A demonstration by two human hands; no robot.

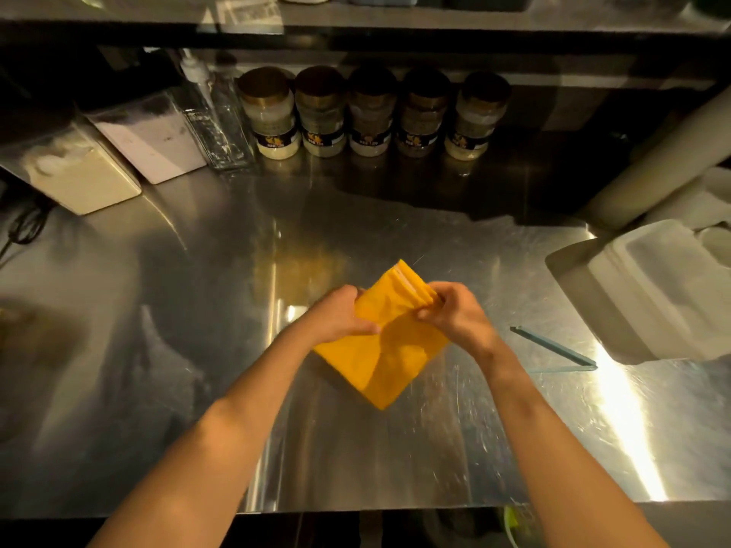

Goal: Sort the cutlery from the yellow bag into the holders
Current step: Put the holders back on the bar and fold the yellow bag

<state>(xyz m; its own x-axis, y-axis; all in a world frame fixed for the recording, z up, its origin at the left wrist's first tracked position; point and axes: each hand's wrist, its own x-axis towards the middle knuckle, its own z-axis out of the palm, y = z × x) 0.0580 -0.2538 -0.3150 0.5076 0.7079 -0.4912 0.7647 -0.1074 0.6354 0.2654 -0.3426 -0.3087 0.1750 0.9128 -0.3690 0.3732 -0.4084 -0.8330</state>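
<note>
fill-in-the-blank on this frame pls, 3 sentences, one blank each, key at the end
1. Both hands, left hand and right hand, have a grip on the ____ bag.
2. The row of spice jars at the back of the steel counter counts ____ jars.
3. The blue clip lies on the counter to the ____ of the bag.

Missing words: yellow; five; right
</note>
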